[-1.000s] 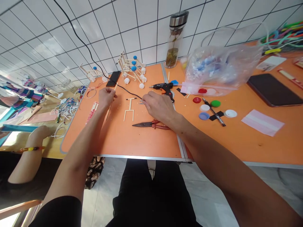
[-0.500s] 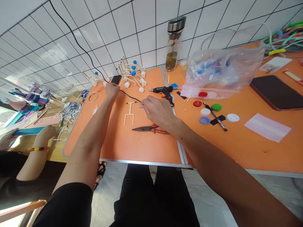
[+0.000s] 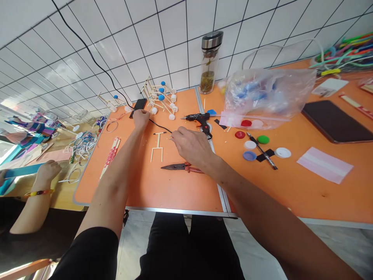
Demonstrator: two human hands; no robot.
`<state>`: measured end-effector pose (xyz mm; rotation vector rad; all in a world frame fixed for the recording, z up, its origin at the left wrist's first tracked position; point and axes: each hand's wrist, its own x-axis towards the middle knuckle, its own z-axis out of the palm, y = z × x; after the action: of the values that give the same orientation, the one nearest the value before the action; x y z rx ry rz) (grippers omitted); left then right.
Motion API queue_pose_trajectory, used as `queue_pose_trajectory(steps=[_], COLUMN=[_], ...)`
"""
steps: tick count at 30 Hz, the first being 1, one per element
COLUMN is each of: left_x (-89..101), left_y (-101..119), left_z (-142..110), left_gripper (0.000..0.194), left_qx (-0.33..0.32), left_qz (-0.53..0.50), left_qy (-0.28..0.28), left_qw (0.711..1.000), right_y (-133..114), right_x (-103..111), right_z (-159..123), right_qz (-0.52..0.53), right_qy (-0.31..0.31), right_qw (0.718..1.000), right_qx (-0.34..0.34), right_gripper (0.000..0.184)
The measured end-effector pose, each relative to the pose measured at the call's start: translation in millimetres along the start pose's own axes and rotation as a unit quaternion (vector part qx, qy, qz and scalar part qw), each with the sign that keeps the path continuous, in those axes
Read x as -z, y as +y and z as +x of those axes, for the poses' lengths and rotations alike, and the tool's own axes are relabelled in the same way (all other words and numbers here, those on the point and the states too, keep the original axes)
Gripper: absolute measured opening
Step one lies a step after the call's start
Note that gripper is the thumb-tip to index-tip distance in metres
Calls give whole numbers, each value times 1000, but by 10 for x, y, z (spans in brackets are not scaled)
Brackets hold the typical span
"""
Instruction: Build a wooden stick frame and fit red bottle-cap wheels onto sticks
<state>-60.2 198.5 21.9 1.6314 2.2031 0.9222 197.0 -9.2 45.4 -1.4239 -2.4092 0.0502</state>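
Observation:
My left hand (image 3: 141, 118) is stretched to the far side of the orange table (image 3: 145, 186), fingers curled shut beside a black cable (image 3: 159, 125) and a black device (image 3: 138, 105). What it holds, if anything, I cannot make out. My right hand (image 3: 189, 146) is pinched on a small thin piece whose tip pokes out at its fingertips. That tip is just right of a little wooden stick frame (image 3: 157, 146) lying flat. Red-handled pliers (image 3: 182, 168) lie under my right wrist. A stick model with blue and white balls (image 3: 160, 97) stands beyond my left hand.
A black glue gun (image 3: 199, 118) lies right of my hands, with several bottle caps (image 3: 250, 144) and a pen (image 3: 262, 151) further right. A plastic bag (image 3: 268, 93), glass bottle (image 3: 208, 62), tablet (image 3: 335, 122) and pink paper (image 3: 325, 164) are nearby. Wrapped chopsticks (image 3: 110, 151) lie left; another person's hand (image 3: 48, 171) rests at the neighbouring table.
My left hand has reached away from me to the cable and black device; the stick it held upright no longer shows. My right hand stayed put, still pinched.

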Motion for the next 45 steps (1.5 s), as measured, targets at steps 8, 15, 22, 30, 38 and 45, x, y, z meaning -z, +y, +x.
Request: queue_pose_trajectory(steps=[8,15,22,30,38,45], left_x=[-28,-9,-39,-81,-76,-80], left_y=[-30,-53,-124,-194,-189,-159], left_z=[24,70,149,214,212,188], left_gripper=[15,14,14,17,20,22], left_qx=[-21,-33,-50,-55,-59,-70], left_qz=[-18,-12,-12,-26,-22,4], left_qy=[12,14,15,14,15,33], left_qw=[1000,999,999,998,998,997], right_y=[28,7,-21,-7,-10,-8], right_x=[-32,-33,-19,-58,-55,-48], right_z=[1,2,12,5,10,17], right_qz=[0,-7,-15,-21,-22,-24], right_qy=[-6,-8,-10,3,-6,-10], right_qw=[1000,1000,1000,1000,1000,1000], right_qx=[0,-8,-12,-7,-12,-7], right_gripper=[41,37,36,36,36,36])
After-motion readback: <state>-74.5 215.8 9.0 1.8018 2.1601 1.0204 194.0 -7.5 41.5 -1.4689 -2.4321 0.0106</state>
